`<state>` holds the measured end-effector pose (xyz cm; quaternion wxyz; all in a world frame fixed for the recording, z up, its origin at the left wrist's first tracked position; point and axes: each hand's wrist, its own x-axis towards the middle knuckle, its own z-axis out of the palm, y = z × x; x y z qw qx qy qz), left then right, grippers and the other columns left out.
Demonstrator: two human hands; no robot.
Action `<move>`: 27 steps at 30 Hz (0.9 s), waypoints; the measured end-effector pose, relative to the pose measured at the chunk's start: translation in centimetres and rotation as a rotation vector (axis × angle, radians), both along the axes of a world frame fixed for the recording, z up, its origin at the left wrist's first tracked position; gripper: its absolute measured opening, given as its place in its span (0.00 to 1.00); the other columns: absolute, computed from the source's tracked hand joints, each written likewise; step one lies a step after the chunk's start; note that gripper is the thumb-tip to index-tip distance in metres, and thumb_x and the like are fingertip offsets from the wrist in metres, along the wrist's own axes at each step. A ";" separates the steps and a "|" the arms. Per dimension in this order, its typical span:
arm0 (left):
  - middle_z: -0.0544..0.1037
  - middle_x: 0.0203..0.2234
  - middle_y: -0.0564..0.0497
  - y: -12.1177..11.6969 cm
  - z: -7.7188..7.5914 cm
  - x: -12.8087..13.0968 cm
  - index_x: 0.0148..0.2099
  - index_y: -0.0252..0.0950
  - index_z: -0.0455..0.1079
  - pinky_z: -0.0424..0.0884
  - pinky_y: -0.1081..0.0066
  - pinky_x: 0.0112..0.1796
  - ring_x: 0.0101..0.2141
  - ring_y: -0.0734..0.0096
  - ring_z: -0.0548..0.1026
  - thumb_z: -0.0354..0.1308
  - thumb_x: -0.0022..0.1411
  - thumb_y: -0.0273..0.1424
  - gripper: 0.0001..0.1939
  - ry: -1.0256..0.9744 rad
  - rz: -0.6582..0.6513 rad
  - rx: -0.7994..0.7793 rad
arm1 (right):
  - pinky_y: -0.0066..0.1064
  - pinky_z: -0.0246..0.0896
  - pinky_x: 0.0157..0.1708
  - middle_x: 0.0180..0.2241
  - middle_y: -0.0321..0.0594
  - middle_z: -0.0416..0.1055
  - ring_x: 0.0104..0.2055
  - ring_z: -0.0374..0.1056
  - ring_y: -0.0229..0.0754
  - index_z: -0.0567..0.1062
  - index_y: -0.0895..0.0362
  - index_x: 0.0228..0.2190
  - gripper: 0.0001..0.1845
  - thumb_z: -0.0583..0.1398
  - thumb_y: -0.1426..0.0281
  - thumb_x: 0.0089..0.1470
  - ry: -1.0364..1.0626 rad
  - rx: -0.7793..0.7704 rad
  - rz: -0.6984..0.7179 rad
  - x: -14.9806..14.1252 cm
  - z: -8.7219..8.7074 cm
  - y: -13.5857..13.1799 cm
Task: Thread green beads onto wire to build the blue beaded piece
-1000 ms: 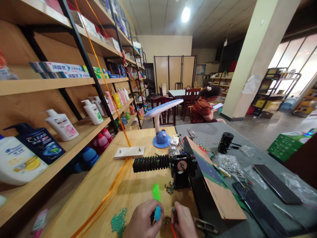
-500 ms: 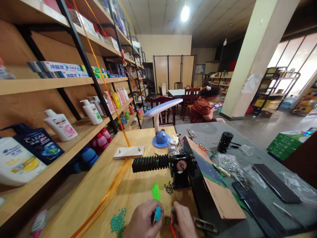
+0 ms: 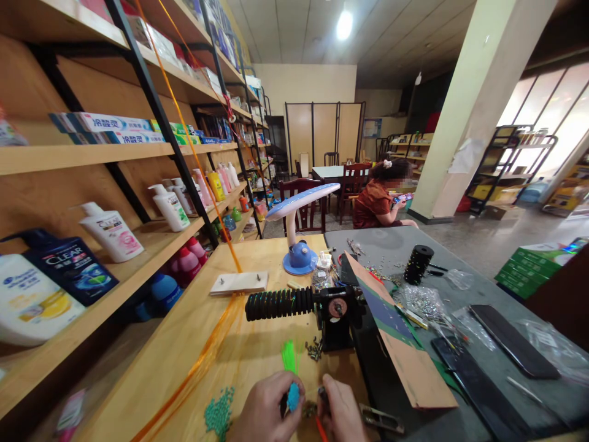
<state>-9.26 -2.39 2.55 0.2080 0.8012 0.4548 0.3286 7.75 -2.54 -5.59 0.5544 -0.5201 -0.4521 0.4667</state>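
Near the front edge of the wooden table, my left hand is closed on a small bright blue piece whose kind I cannot make out. Beside it, my right hand pinches something small and dark, mostly hidden by the fingers. An orange-red strip shows under that hand. Bright green strands lie just beyond my left hand. To its left is a heap of teal beads. Small metal pieces sit below a black device with a ridged roller.
Orange threads run from above through a white plate toward the front left. A blue lamp stands behind the roller. A cardboard strip, phones and bagged parts cover the right side. A seated person is beyond.
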 end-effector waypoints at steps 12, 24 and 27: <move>0.74 0.19 0.53 -0.4 -1.7 0.1 0.28 0.36 0.75 0.63 0.74 0.25 0.21 0.70 0.70 0.61 0.59 0.35 0.10 -0.261 0.184 -0.202 | 0.49 0.65 0.38 0.35 0.54 0.78 0.39 0.74 0.63 0.81 0.57 0.32 0.14 0.57 0.63 0.57 -1.281 0.246 -0.194 8.3 0.3 1.0; 0.73 0.18 0.54 -1.2 -2.8 1.2 0.27 0.37 0.73 0.64 0.73 0.25 0.21 0.70 0.68 0.64 0.55 0.49 0.20 -0.489 0.326 -0.295 | 0.29 0.61 0.27 0.20 0.39 0.76 0.24 0.67 0.42 0.81 0.58 0.22 0.30 0.70 0.42 0.38 0.179 -0.008 -0.025 -2.0 2.4 0.2; 0.70 0.17 0.55 -1.2 -3.1 1.2 0.27 0.37 0.73 0.63 0.73 0.26 0.21 0.70 0.67 0.63 0.54 0.52 0.22 -0.505 0.314 -0.334 | 0.28 0.59 0.25 0.18 0.36 0.73 0.22 0.65 0.40 0.79 0.59 0.19 0.27 0.71 0.46 0.39 0.169 -0.004 -0.016 -2.0 2.9 0.3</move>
